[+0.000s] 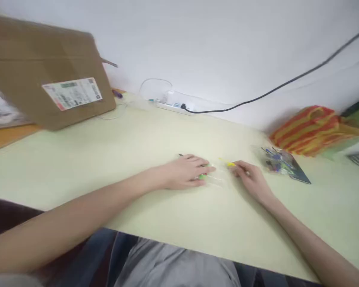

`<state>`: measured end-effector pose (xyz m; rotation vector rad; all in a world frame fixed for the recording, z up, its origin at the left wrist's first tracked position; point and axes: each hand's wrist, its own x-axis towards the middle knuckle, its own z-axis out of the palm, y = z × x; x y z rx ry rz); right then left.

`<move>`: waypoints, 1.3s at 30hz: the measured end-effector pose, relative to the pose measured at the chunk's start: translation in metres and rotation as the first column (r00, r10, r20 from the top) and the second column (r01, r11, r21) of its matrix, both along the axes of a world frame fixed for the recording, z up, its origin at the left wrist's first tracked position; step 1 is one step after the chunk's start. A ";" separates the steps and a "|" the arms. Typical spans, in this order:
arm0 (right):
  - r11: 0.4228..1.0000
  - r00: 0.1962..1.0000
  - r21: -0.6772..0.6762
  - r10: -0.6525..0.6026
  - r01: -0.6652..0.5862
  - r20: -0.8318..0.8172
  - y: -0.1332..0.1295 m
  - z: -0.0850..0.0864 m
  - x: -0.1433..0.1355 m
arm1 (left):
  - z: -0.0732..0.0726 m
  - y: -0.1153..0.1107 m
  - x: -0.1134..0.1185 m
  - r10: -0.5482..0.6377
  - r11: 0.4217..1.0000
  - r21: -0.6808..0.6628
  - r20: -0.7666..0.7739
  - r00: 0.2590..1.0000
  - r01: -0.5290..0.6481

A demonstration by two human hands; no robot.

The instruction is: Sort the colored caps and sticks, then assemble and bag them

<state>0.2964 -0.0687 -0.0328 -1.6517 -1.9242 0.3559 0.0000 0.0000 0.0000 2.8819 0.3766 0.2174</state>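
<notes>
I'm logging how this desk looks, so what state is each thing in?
Left hand: palm down, partly covering a green item
Right hand: pinching a yellow item
Power strip: black cord plugged in; on or off unclear
Cardboard box: upright, labelled; open or shut unclear
Striped bag: crumpled
Clear bag: lying down, with things inside

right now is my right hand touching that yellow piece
Touching. The head view shows the right hand pinching one end of the yellow piece, with no gap between them; the other end sticks out free.
</notes>
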 end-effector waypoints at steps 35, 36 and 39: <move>0.945 0.960 0.270 0.232 -0.183 -0.160 -0.003 0.024 -0.015 | 0.012 0.008 0.003 0.083 0.977 -0.189 -0.068 0.994 -0.094; 0.959 0.955 0.226 0.220 -0.174 -0.199 -0.003 0.024 -0.015 | 0.012 0.008 0.002 0.081 0.978 -0.187 -0.067 0.994 -0.092; 0.981 0.922 0.092 0.193 -0.171 -0.336 -0.003 0.021 -0.017 | 0.012 0.008 0.002 0.075 0.979 -0.185 -0.062 0.995 -0.085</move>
